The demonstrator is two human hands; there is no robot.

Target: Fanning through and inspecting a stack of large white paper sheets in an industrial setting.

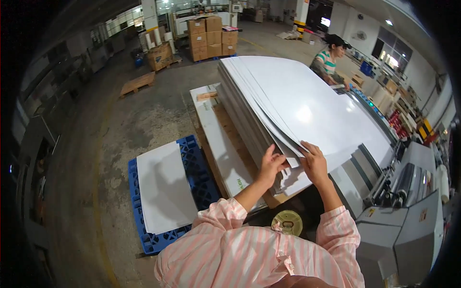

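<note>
two hands at the near corner of a tall stack of large white glossy sheets

both work the stack's near corner, which rests on a brown pallet board beside a grey feeding machine. the left hand pinches the corner of the lower sheets between thumb and curled fingers, while the right hand lies on top, fingers spread flat over the fanned upper sheets. to do this well, i judge the right palm should press lightly so the top sheets do not slide, and the left thumb should lift only a thin batch, letting air in before pulling. keep the fanned edges square to the machine; a bent corner could crease. a blue plastic pallet with white sheets lies on the floor to the left, well apart.
</note>
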